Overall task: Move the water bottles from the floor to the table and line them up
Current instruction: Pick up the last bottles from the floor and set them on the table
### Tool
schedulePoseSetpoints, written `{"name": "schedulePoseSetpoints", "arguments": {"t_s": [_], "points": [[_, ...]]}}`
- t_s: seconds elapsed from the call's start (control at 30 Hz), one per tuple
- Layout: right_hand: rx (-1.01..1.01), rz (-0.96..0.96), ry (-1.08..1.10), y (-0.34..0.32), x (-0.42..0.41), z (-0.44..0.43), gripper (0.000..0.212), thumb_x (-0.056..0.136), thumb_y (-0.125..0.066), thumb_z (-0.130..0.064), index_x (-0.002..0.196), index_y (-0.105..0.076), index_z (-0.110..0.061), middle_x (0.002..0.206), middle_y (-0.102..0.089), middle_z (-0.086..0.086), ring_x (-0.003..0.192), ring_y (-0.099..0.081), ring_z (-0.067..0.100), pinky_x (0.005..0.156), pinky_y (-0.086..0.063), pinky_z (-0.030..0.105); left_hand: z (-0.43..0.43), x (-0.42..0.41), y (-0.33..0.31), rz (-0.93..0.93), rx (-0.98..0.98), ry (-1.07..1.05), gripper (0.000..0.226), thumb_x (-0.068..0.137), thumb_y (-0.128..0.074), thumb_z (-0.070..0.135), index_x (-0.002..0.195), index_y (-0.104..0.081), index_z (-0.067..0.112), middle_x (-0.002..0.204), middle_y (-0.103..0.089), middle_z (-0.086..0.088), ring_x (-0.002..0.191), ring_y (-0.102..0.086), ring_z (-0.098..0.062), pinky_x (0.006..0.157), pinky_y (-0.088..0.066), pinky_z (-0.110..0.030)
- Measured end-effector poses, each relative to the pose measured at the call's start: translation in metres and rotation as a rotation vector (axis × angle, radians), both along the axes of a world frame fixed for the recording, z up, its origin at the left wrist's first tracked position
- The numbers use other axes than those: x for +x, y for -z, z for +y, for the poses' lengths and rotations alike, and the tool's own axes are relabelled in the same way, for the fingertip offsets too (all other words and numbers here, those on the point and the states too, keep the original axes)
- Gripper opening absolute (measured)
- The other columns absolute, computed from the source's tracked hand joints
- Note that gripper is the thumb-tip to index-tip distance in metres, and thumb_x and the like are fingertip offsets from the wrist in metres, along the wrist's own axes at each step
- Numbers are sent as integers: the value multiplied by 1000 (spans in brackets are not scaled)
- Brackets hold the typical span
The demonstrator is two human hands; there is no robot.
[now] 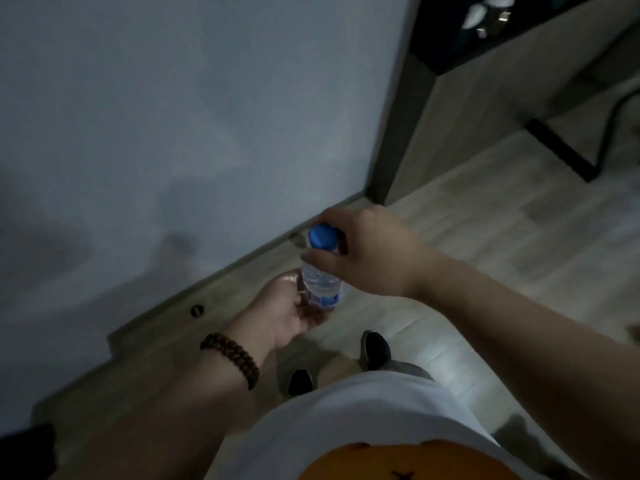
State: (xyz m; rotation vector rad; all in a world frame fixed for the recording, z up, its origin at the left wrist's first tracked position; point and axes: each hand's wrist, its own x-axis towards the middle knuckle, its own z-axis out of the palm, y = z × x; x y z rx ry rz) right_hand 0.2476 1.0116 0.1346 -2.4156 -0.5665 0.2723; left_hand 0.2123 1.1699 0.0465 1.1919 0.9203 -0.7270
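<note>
While the person stands, nearest the cam is a white shirt (363, 410) w/ an orange print at the btm edge, then two dark shoes (375, 349) on the pale wood floor (485, 237). L hand (291, 310), bead bracelet (230, 358) on the wrist, is palm-up w/ fingers cupped round the base of the water bottle (320, 282). Bottle is roughly upright, held in the air above the floor in front of the torso, clear w/ a blue cap (323, 236). R hand (367, 258) grips its neck from above, thumb across the shoulder. Beyond: grey wall (173, 116) w/ skirting; at the far right of view, a wood cabinet side (467, 109) & a black bar (561, 150) on the floor.
</note>
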Motion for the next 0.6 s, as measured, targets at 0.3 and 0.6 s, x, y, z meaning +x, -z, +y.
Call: {"name": "schedulePoseSetpoints", "arguments": {"t_s": [0.3, 0.6], "points": [[278, 127, 644, -28, -117, -70, 31, 90, -68, -54, 103, -71, -27, 82, -71, 1, 73, -67, 19, 71, -58, 46, -46, -33, -35, 22, -107, 573, 33, 97, -58, 28, 114, -69, 2, 102, -68, -21, 80, -64, -30, 67, -61, -39], [246, 9, 1061, -28, -225, -159, 37, 94, -63, -54, 124, -65, -33, 93, -74, -9, 80, -69, 7, 76, -60, 37, -166, -80, -39, 106, -130, 883, 36, 96, -58, 33, 109, -69, 1, 104, -75, -23, 86, -70, -32, 76, -61, -42]]}}
